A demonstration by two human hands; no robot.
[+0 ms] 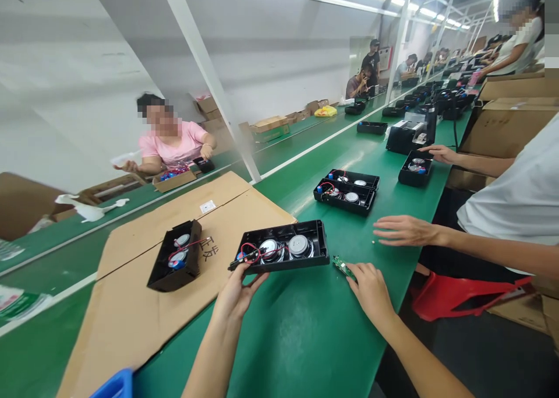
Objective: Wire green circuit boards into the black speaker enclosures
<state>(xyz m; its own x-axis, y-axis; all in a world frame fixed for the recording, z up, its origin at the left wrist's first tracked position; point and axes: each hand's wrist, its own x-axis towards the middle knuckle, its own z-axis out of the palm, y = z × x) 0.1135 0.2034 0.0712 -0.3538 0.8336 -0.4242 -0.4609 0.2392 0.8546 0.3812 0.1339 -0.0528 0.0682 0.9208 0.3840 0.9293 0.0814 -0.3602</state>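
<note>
Head view: I see bare green table (283,340) below the black speaker housing (290,264), cardboard sheet (131,296) to its left, co-worker's hand (406,231) near on the right. Left hand (239,293) has fingers clamped on the housing's near edge, holding it raised; right hand (369,290) pinches a green circuit board (340,266) beside its right end. Forearms reach forward, left palm up, right palm down.

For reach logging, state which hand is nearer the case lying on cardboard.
Left. The left hand is right of that case; the right hand, holding a green board, farther right.
</note>
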